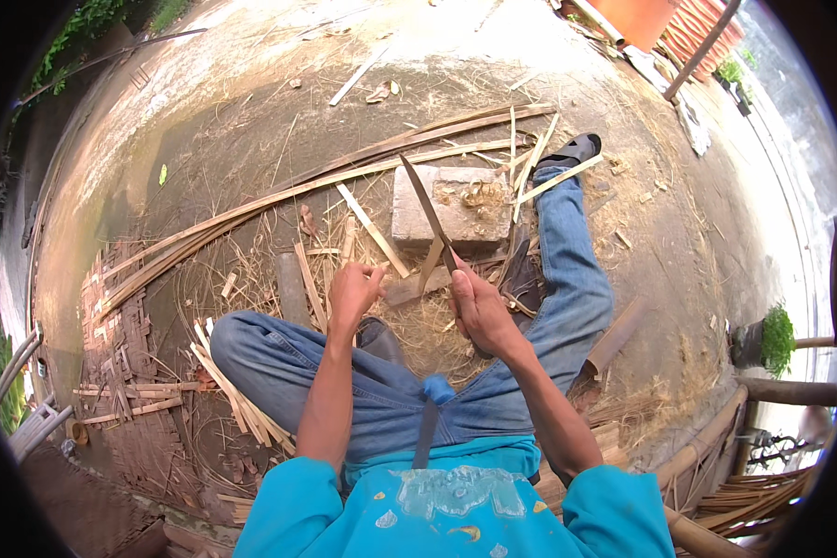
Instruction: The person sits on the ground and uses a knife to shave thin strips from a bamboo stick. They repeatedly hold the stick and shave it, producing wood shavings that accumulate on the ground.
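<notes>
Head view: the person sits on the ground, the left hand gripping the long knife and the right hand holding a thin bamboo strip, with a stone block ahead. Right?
Not quite: the hands are swapped. The head view shows the right hand gripping the long knife and the left hand holding the thin bamboo strip. The person does sit on the ground, with the stone block ahead.

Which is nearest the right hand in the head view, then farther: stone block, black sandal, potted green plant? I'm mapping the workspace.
From the right hand:
1. Stone block, just ahead of the hand, on the ground.
2. Black sandal, farther ahead and to the right, on the outstretched foot.
3. Potted green plant, far off at the right edge.
</notes>
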`<state>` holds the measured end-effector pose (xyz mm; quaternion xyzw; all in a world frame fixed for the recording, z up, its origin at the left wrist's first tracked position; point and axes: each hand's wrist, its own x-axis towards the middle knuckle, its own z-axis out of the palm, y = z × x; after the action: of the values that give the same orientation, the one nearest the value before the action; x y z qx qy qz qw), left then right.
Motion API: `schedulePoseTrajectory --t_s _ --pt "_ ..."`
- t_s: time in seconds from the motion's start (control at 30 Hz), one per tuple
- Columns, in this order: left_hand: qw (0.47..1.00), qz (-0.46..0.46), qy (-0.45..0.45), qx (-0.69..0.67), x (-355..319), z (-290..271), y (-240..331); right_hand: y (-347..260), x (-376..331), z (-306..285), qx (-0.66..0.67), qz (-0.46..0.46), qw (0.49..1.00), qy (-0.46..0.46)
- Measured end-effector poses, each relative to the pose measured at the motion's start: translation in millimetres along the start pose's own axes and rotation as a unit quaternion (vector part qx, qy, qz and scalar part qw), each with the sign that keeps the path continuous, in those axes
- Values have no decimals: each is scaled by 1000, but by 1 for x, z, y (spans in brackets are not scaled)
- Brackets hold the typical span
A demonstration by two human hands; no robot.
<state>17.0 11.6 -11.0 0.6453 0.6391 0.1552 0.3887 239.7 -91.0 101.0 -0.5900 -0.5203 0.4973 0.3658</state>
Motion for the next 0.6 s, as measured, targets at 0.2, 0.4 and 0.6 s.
schedulePoseTrajectory --t_s 0.2,0.4,0.6 --pt "1000 -1 15 4 -2 -2 -2 -27 -9 3 40 5 999 -19" --pt "999 -16 28 -39 3 -12 10 27 1 21 41 1 999 -13" --pt "996 -44 47 -60 -8 -5 5 -19 -15 12 70 16 997 -36"
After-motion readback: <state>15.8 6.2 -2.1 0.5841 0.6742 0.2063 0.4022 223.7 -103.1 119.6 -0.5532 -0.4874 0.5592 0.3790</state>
